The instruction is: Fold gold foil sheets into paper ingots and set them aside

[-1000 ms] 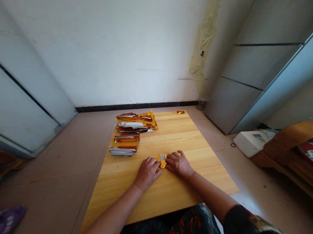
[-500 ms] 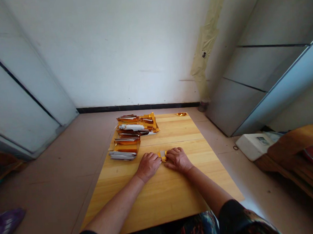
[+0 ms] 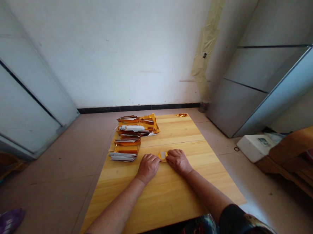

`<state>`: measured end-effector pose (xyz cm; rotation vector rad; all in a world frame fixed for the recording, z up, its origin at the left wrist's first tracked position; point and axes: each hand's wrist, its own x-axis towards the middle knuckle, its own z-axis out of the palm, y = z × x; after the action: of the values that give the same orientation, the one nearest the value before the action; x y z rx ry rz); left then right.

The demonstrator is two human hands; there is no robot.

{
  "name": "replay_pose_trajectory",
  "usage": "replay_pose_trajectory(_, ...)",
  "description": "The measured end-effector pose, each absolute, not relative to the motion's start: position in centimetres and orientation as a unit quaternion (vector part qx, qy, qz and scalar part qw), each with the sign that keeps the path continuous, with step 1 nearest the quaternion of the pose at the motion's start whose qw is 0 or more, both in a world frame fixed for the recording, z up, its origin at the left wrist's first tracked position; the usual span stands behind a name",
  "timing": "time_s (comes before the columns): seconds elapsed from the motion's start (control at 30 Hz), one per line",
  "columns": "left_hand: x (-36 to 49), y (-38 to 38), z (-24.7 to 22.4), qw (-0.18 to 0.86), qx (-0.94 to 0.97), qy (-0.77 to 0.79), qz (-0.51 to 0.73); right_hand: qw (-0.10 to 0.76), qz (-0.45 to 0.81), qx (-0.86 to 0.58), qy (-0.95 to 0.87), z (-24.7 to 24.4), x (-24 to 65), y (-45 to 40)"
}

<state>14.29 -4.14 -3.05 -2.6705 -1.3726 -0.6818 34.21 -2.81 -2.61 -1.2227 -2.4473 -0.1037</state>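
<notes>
Between my hands, low over the wooden table (image 3: 160,187), is a small golden-yellow piece of paper or foil (image 3: 163,159) with a grey-white patch in its middle. My left hand (image 3: 149,165) has its fingers closed on the left edge of this piece. On the opposite edge, my right hand (image 3: 179,160) grips with curled fingers. Both thumbs are mostly hidden. To the left of my left hand lie stacks of folded gold and white sheets (image 3: 128,147), set in rows toward the far left corner.
A crumpled shiny gold scrap (image 3: 182,115) lies at the table's far edge. Beyond stands a white wall (image 3: 132,62). At right are a grey cabinet (image 3: 240,101), a white box (image 3: 253,147) and wooden furniture (image 3: 286,158). A purple bag (image 3: 9,225) rests on the floor at left.
My hands have shifted very slightly on the small golden piece, and more of its lower edge shows between them. The stacks stay where they were.
</notes>
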Motion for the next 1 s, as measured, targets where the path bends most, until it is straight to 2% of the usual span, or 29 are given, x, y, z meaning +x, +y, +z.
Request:
replay_pose_trajectory(0.23,14.3,-4.1,-3.1,0.018,-0.868,-0.45,-0.212,0.149,-0.03,-0.424,-0.893,-3.1,34.1,-2.3)
replay_pose_trajectory(0.4,14.1,-4.0,-2.9,0.005,-0.862,-0.46,-0.212,0.146,-0.013,-0.446,-0.883,-2.5,34.1,-2.0)
replay_pose_trajectory(0.83,14.6,-3.0,-3.3,-0.094,-0.803,-0.509,-0.296,0.102,0.021,-0.512,-0.853,-2.1,33.9,-1.5)
replay_pose_trajectory(1.0,14.9,-2.7,-3.3,-0.105,-0.781,-0.546,-0.284,0.054,0.084,-0.537,-0.838,-0.9,33.7,-0.8)
